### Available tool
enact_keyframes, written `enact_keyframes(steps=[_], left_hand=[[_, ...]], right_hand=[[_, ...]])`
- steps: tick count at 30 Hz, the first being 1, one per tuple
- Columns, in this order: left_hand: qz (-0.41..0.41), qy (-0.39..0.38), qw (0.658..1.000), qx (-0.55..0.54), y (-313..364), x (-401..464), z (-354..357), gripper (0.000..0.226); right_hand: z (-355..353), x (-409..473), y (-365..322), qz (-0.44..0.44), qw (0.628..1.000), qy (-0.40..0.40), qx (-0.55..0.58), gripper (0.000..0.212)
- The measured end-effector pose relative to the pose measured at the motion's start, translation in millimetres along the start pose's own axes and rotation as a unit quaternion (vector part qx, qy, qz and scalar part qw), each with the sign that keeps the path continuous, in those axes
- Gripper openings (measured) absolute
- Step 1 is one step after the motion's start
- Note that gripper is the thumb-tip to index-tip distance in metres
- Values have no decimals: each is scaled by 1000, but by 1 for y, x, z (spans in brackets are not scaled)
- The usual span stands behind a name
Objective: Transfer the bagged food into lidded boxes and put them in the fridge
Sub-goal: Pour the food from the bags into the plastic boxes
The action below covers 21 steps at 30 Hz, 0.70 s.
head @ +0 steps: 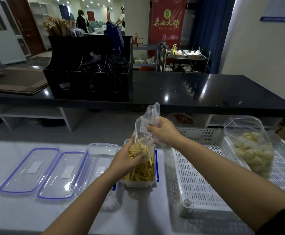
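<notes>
2 hands (126, 160) (163, 131) grip bag (146, 128) — pale counter (11, 214) (black bar (206, 89) behind).

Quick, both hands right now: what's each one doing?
Left hand: grips the lower part of the clear bag of yellow sticks, over the box.
Right hand: grips the same bag's upper end.

Dim overall, lit from ceiling spotlights (87, 2) far back. Bright pinpoint glare on glossy black counter (189, 89); pale bench (11, 214) washed bluish. Soft shadows under forearms. Strong wide-angle bending at edges. Slightly soft, noisy throughout; background hall hazy.
</notes>
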<state>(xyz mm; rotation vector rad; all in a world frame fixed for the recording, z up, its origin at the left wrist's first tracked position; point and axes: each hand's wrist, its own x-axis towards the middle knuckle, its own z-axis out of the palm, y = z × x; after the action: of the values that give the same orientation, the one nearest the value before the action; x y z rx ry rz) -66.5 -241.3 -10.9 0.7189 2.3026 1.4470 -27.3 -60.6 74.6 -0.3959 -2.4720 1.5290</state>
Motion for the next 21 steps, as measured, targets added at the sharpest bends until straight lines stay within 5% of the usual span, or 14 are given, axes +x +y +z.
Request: enact_keyframes(steps=[9, 15, 21], left_hand=[[-12, -21, 999, 31, 4, -13, -10, 85], [-13, -10, 1000, 11, 8, -26, -12, 62], [-34, -3, 996, -80, 25, -34, -4, 11]], right_hand=[[-21, -17, 1, -20, 1000, 1, 18, 3], [-45, -44, 8, -20, 998, -30, 55, 9], [-73, -71, 22, 6, 990, -39, 136, 18]])
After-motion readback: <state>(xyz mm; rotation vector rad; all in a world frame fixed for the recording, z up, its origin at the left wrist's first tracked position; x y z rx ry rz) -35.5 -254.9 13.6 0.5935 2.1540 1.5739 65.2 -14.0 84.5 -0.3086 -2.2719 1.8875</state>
